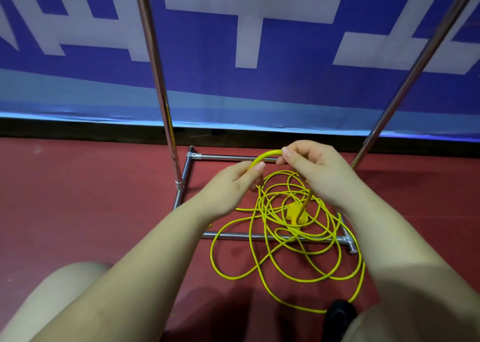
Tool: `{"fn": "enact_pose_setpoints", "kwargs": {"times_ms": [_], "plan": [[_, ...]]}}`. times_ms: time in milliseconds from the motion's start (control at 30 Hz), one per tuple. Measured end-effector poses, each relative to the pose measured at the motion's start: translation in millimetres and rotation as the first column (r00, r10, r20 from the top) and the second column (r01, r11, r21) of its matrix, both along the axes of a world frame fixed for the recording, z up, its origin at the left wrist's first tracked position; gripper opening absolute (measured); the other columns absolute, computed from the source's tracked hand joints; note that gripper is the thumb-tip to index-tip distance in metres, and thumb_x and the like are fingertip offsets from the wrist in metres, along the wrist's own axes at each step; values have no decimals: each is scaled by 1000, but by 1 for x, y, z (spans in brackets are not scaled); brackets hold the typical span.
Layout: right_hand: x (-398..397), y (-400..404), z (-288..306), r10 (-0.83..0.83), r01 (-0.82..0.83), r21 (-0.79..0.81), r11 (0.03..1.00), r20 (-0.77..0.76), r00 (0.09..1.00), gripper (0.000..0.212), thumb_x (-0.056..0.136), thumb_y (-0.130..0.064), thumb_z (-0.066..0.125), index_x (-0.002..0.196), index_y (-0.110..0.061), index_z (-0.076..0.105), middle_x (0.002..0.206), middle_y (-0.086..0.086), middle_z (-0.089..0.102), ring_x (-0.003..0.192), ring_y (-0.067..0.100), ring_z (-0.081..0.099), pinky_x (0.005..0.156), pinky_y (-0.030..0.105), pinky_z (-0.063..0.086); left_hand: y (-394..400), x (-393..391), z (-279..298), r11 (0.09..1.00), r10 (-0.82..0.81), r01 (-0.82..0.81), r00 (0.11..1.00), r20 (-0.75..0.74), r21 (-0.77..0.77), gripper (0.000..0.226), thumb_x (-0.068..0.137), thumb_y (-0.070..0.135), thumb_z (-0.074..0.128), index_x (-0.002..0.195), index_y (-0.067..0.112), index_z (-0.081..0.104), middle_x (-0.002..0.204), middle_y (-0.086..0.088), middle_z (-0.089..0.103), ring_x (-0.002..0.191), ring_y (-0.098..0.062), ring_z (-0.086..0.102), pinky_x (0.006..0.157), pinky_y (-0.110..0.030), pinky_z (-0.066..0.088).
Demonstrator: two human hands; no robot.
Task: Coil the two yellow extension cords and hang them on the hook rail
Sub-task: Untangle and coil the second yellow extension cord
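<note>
Above floor tangle — left hand [235, 183], right hand [309, 165] both pinch arched yellow cord [265, 157].

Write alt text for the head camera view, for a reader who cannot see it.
Two bare hands, the left hand and the right hand, hold up an arched piece of yellow cord. The remaining cord lies in loose tangled loops on the red floor, across the base of a metal rack.

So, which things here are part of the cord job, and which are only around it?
Part of the job:
- yellow cord, loose on the floor, one stretch held up as an arch
- left hand and right hand, both pinching that stretch
- yellow plug block in the pile
- metal rack

Only around:
- blue banner
- red floor
- black shoe
</note>
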State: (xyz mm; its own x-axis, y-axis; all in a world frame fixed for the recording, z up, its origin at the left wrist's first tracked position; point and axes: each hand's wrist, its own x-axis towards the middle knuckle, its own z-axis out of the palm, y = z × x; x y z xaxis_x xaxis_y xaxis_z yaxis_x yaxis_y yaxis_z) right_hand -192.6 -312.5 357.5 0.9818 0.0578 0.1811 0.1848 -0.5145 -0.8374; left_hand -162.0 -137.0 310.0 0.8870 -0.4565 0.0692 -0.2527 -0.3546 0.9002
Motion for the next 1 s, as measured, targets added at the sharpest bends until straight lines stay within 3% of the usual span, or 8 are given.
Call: {"fn": "enact_pose_setpoints", "kwargs": {"times_ms": [200,333,433,533,667,833,900,1000], "plan": [[0,-9,4,-103,104,32,994,-20,994,35,91,-36,54,64,-14,59,40,-17,43,43,-2,41,52,12,29,2,3,9,990,102,-111,990,-95,-86,41,98,43,38,70,18,56,57,13,45,56,-2,42,61,-22,35],[4,-10,-7,-194,193,-15,981,-51,980,45,77,-48,68,54,-14,48,47,-7,34,47,7,32,53,25,30,6,5,12,984,167,-173,980,-111,-50,38,91,44,54,72,14,66,47,21,50,50,8,46,63,-22,33],[7,-14,-12,-233,224,-192,956,-24,972,46,70,-48,73,52,-15,46,45,-7,37,46,11,35,52,28,29,7,4,13,975,222,-222,974,-35,-4,38,86,43,63,72,8,68,50,12,55,51,0,49,57,-23,41],[10,-13,-14,-277,267,-318,910,15,961,45,70,-50,73,54,-15,49,47,-4,43,49,14,40,53,30,31,6,3,10,963,267,-268,963,34,18,40,83,47,64,73,8,67,63,-15,59,58,-25,59,50,-26,44],[13,-7,-18,-331,296,-398,868,-20,943,47,73,-54,69,56,-15,50,48,-3,45,50,14,43,51,28,31,6,0,14,960,268,-274,959,92,62,34,85,46,63,63,20,65,53,3,54,52,-10,53,56,-28,40],[14,-9,-26,-201,16,-468,883,-347,916,61,82,-69,41,55,-16,56,53,-2,50,55,16,48,62,30,38,26,9,26,891,449,-453,889,95,29,37,89,45,58,62,20,64,50,8,54,54,-7,49,60,-28,37],[11,-18,-28,-140,-110,-440,891,-498,856,58,87,-65,35,61,-17,55,60,-1,56,60,18,50,66,31,40,39,16,30,828,561,-561,826,48,-22,38,92,44,54,64,19,62,48,6,50,53,-12,45,57,-28,35],[6,-32,-28,-83,-175,-443,879,-504,860,38,94,-45,44,68,-18,51,73,0,65,62,18,48,60,31,38,54,24,28,768,640,-640,768,-7,-10,39,95,44,49,71,15,62,49,6,40,49,-9,36,50,-27,29]]}}
